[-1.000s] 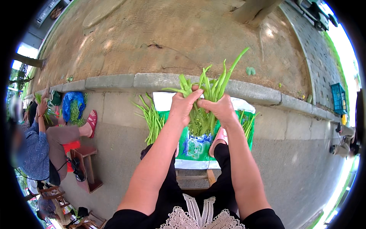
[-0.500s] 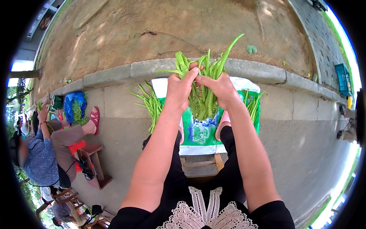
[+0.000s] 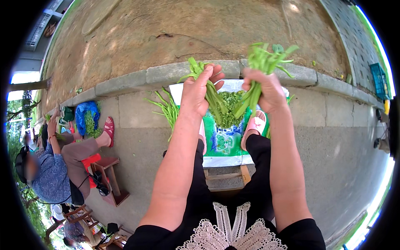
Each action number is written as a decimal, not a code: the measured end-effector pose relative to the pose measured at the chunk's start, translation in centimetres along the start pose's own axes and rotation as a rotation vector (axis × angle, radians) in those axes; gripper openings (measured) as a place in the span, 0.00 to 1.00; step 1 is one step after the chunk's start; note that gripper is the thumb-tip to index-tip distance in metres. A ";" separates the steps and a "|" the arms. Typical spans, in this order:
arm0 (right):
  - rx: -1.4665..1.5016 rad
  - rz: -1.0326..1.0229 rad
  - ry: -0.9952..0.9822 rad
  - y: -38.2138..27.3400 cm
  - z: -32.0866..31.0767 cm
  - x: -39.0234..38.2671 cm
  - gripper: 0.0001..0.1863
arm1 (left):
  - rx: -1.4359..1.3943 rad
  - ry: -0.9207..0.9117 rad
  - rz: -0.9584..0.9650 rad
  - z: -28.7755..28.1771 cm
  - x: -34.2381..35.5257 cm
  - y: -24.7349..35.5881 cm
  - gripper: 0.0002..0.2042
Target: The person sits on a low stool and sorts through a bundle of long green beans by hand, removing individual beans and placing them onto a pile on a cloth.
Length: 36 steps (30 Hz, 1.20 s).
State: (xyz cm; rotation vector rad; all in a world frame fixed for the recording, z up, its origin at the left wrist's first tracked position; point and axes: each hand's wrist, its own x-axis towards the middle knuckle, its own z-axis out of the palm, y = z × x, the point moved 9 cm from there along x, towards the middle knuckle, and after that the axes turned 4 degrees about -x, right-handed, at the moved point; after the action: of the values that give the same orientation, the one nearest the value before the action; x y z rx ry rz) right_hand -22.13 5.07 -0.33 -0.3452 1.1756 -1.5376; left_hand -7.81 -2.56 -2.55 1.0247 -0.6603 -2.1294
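Note:
My left hand (image 3: pixel 196 95) is closed around a bunch of flat green stalks (image 3: pixel 216 101), its fingertips slightly raised. The stalks hang down over a heap of small green pieces (image 3: pixel 228 118) on a green and white plastic sack (image 3: pixel 227 149). To the right, my right hand (image 3: pixel 270 92) grips a second bunch of green stalks (image 3: pixel 266 59), smeared by motion at the top. Its lower ends reach toward the heap's right side. Longer thin green stems (image 3: pixel 168 110) lie along the sack's left edge. A few more stems show at the right, partly hidden by my arm.
A stone kerb (image 3: pixel 166 77) runs beyond the sack, with bare earth behind it. My pink slippers (image 3: pixel 255 125) rest on the sack. At left sits another person (image 3: pixel 54 175) beside a blue bag of greens (image 3: pixel 85 116) and a wooden stool (image 3: pixel 109 181). A blue crate (image 3: pixel 378 81) stands far right.
My hands were together on one bunch; now they are apart, each with stalks. The right hand has moved right and the heap of pieces shows more fully between them.

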 end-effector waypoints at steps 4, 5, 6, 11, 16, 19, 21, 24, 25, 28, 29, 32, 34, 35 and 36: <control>-0.333 -0.008 -0.071 1.9 4.2 -0.6 0.13 | 0.033 0.022 -0.017 0.1 -0.1 -0.9 0.12; -0.402 -0.025 -0.051 1.9 4.3 -0.7 0.14 | 0.055 0.035 -0.018 0.0 -0.1 -1.0 0.12; -0.461 -0.017 -0.046 1.8 4.2 -0.7 0.14 | 0.036 0.042 -0.013 0.0 0.1 -1.3 0.12; -0.517 -0.036 -0.046 1.3 4.5 -1.0 0.12 | -0.010 0.043 0.002 0.5 0.1 -1.5 0.12; -0.377 0.000 -0.073 1.0 4.1 -0.6 0.10 | -0.018 -0.190 -0.111 2.7 -0.7 -1.7 0.15; -0.311 0.015 -0.036 0.7 3.6 -0.6 0.11 | -0.012 -0.268 -0.107 3.6 -1.3 -1.1 0.15; -0.307 0.020 0.002 0.4 3.1 -0.6 0.14 | -0.026 -0.251 -0.074 3.8 -1.2 -1.0 0.15; -0.362 0.003 0.008 -0.1 3.0 -0.8 0.17 | 0.010 -0.217 -0.042 3.1 -1.1 -0.9 0.14; -0.392 -0.027 0.007 -0.3 3.0 -0.8 0.16 | 0.047 -0.197 -0.025 2.9 -1.1 -0.8 0.14; -0.527 -0.056 0.022 -0.4 2.5 -0.6 0.13 | 0.189 -0.140 0.015 2.5 -1.0 -0.5 0.13; -0.579 -0.055 0.031 -0.4 2.3 -0.5 0.11 | 0.242 -0.121 0.025 2.3 -1.0 -0.4 0.14; -0.627 -0.097 0.069 -0.9 2.4 -0.6 0.09 | 0.373 -0.087 0.038 1.9 -1.0 0.0 0.13; -0.610 -0.083 0.088 -1.0 2.4 -0.8 0.08 | 0.391 -0.102 0.033 1.8 -0.9 0.1 0.13; -0.601 -0.076 0.097 -1.1 2.4 -0.8 0.08 | 0.400 -0.109 0.031 1.7 -0.9 0.2 0.13; -0.494 -0.043 0.092 -0.7 2.1 -0.7 0.08 | 0.372 -0.111 0.028 1.7 -1.0 0.2 0.13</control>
State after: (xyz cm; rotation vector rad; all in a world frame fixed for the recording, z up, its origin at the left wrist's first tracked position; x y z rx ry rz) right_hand -20.73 4.55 1.51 -0.6339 1.6280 -1.2947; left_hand -8.66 -1.71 -0.98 1.0849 -1.1500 -2.0952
